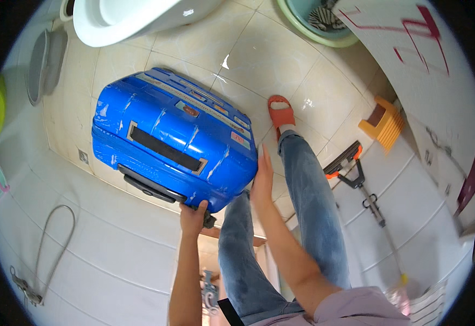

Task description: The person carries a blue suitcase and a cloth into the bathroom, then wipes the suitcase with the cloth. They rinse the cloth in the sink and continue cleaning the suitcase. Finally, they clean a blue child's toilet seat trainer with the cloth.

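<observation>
A blue hard-shell suitcase (160,118) with a black strap handle (166,149), stickers and pale scuffs lies tilted over the tiled floor, in front of my legs. My left hand (193,214) is at its lower corner, thumb up on the shell, beside a dark crumpled cloth (209,220); the fingers are mostly hidden beneath. My right hand (262,177) presses against the case's right end with fingers extended and close together. Whether the case rests fully on the floor cannot be told.
A white toilet (139,20) stands at the top left and a green basin (323,32) with striped cloth at the top right. To the right are an orange plastic stool (382,124) and a floor squeegee (345,159). A floor drain (83,156) lies left.
</observation>
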A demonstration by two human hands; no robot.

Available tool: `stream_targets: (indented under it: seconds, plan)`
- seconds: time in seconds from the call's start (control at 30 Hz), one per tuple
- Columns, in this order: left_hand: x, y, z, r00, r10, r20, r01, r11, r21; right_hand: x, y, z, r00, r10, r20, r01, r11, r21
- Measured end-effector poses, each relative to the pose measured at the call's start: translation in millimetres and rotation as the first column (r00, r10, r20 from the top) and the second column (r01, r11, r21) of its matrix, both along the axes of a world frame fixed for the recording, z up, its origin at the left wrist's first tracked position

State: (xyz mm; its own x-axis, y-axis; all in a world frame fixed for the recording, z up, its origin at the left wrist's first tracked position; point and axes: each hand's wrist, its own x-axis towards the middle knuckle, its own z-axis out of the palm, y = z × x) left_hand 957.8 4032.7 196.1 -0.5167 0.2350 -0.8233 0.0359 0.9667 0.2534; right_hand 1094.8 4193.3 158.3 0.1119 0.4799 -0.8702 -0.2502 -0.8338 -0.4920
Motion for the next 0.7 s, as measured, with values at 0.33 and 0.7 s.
stream_targets:
  seconds: [0.33,0.7]
  plan:
    - [24.0,53.5,12.1,0.892,0.332,0.307,-0.354,0.935,0.017,-2.9,-31.5,-1.8,0.945,0.096,0.314,-0.261,0.799,0.542]
    - [-125.6,64.2,56.1,0.692,-0.406,-0.597,0.628,0.746,0.221,64.4,49.7,-91.3,1.000,-0.020,0.017,0.005,0.784,0.621]
